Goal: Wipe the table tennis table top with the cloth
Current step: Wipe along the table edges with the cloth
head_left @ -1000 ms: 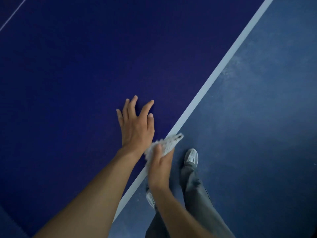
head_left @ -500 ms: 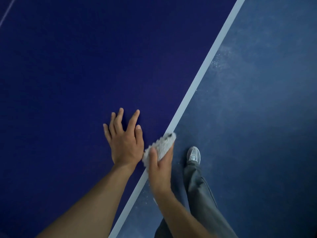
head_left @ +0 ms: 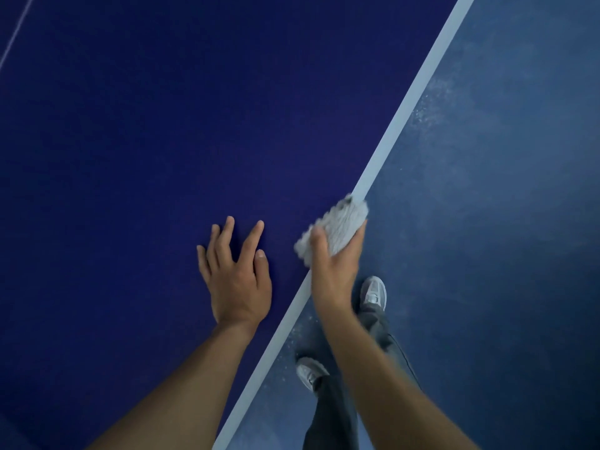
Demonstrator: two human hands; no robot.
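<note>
The dark blue table tennis table top fills the left and middle of the view, and its white edge stripe runs diagonally from upper right to lower middle. My left hand lies flat on the top with fingers spread, a little inside the edge. My right hand grips a pale grey, nubby cloth and holds it against the table's white edge, thumb on top and fingers wrapped over the side.
Beyond the edge lies a blue floor with pale dusty patches. My legs in grey trousers and two grey shoes stand on it close beside the table. A thin white line crosses the top at the far left.
My right hand has slid the cloth forward along the white edge, away from my left hand. The left hand stays flat on the top. The view has shifted slightly.
</note>
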